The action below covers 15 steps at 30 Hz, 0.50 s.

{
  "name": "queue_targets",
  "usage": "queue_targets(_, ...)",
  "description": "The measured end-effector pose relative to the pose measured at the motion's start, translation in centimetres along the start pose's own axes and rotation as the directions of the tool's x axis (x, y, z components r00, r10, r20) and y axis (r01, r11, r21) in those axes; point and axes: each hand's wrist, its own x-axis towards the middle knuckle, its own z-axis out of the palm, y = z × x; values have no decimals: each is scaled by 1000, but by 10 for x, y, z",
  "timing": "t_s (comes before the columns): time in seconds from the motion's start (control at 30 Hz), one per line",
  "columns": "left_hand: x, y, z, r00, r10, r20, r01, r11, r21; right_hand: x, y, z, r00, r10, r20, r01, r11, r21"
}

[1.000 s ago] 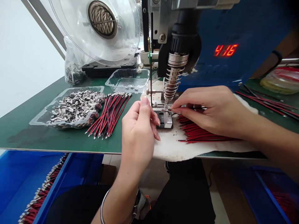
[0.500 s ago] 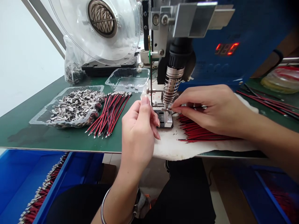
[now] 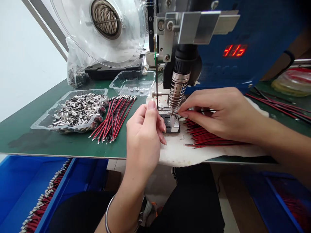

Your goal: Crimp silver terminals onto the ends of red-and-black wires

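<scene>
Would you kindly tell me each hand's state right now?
Left hand: partly curled; whether holding anything cannot be told.
Right hand: closed, pinching a thin part.

I've got a green table [image 3: 60, 142] on my feed: two clear trays [image 3: 133, 85], red-and-black wires [image 3: 113, 119], white cloth [image 3: 181, 158].

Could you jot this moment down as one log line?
Right hand: pinching thin piece at metal fixture | left hand: beside fixture, grip unclear | spring-coiled tool: over fixture | red-black wires: on white cloth
</scene>
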Motion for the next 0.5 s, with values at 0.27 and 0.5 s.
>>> queue_targets(0.27, -1, 3, 4, 1000, -7, -15, 7, 1000, -1, 0, 1, 1, 1000, 5, -2, -5, 1000, 15)
queue_targets(0.5, 0, 2, 3, 1000, -11, -19, 11, 1000, -2, 1, 0, 0, 999, 38, 13, -38, 999, 23)
